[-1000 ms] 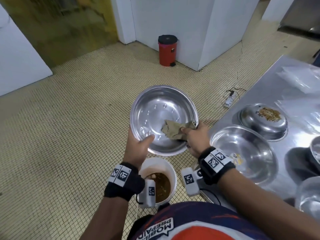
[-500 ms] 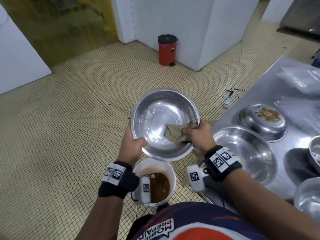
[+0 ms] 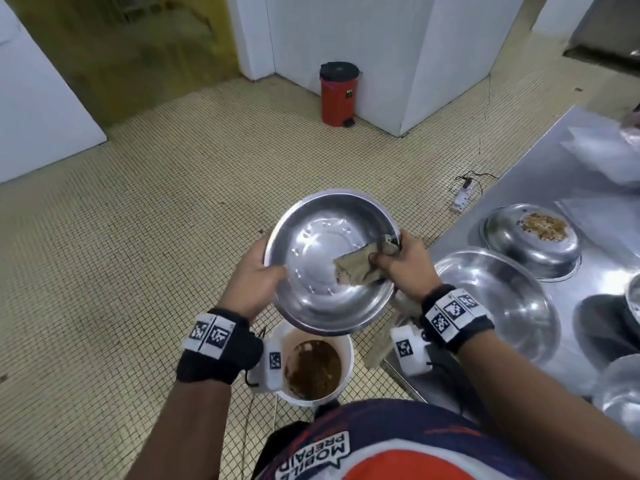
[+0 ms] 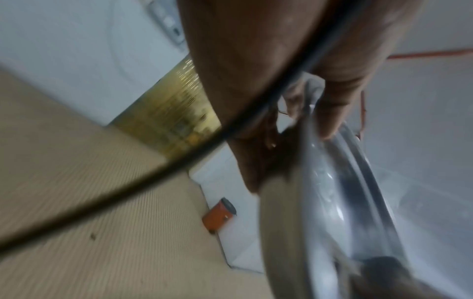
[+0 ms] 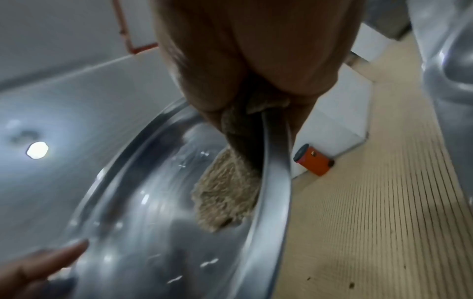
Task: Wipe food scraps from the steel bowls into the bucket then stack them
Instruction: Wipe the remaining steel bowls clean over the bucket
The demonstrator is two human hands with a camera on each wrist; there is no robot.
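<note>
- Steel bowl (image 3: 329, 261): you hold it tilted toward you, above the white bucket (image 3: 346, 344). Its near rim hides part of the bucket's far edge.
- Left hand (image 3: 254, 277): you grip the bowl's left rim, thumb (image 3: 277, 271) inside. In the left wrist view the fingers (image 4: 258, 157) curl behind the outer wall, though that picture is blurred and a dark cable crosses it.
- Right hand (image 3: 403, 263): your fingers are curled, pinching a tan cloth (image 3: 356, 268) against the bowl's inner right wall. In the right wrist view the cloth (image 5: 227, 192) hangs down inside the rim; the fingertips are hidden behind it.
- Bucket contents: brown scraps (image 3: 313, 368) in the bottom. Your left wrist strap covers the bucket's left side.
- Steel table (image 3: 561, 168), at your right: an empty bowl (image 3: 498, 303) near the edge; behind it a bowl turned upside down (image 3: 530, 240) with scraps on its base. More bowls are cut off at the right edge.
- Clear plastic bags (image 3: 602, 150) at the table's far end, hard to make out.
- Red bin with black lid (image 3: 337, 93) on the tiled floor by the white wall.
- Power strip (image 3: 464, 197) on the floor, beside the table.
</note>
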